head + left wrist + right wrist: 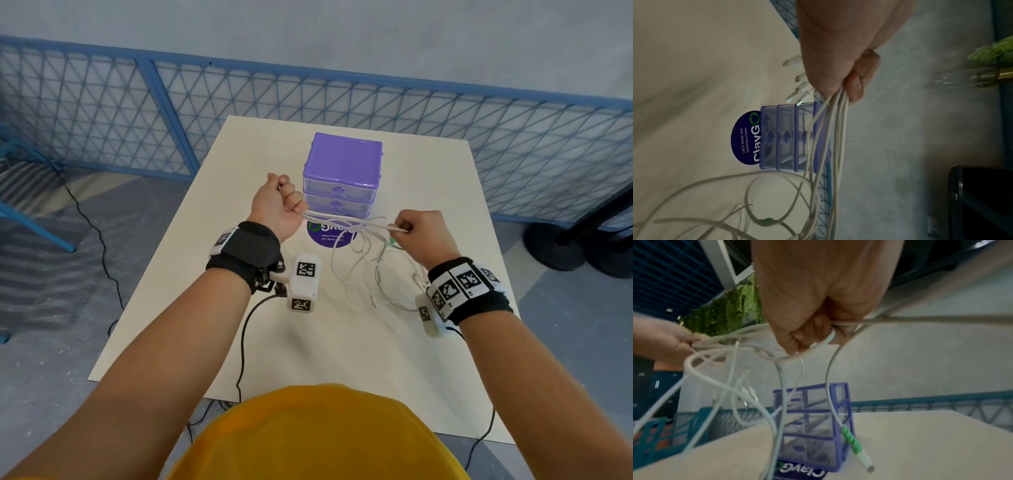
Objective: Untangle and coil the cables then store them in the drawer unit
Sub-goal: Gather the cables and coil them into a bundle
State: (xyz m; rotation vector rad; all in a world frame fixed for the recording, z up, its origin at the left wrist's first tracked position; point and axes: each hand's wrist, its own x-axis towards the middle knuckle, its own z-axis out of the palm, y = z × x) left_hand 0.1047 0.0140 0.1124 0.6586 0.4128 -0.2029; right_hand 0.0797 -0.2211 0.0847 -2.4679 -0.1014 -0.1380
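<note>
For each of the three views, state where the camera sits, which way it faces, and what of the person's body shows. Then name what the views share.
Head: worn on the head, looking forward and down at the table; both forearms, left hand and right hand show.
Left wrist: looks along the left hand, picture turned sideways.
Right wrist: looks along the right hand; the left hand shows at the left edge.
Shared: white cables, purple drawer unit.

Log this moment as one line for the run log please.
stage: untangling | left hand: grips white cables | right hand: grips same cables | drawer unit: all drawers closed | coiled: none
</note>
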